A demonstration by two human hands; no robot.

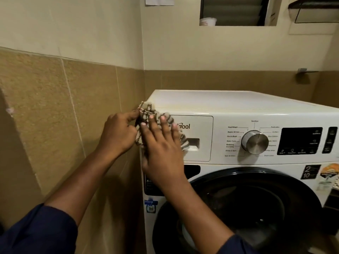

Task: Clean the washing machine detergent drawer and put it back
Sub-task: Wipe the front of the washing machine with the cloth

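Our right hand point(161, 149), fingers spread, presses the cloth point(146, 110) flat on the drawer point(200, 125), shut in its slot left of the dial point(255, 142), and our left hand point(119, 133) pinches a corner, so hard rubbing could make the cloth slip off.

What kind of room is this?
Probably a laundry or utility corner at home: a front-loading washing machine stands against tiled walls, with a small louvred window above.

White washing machine point(238, 101) in the right half of the frame, with flat glossy top. Striped cloth point(146, 109) at its front left corner, hanging over the drawer front point(198, 125). Upper middle: window sill point(238, 24) with a white cup point(208, 21).
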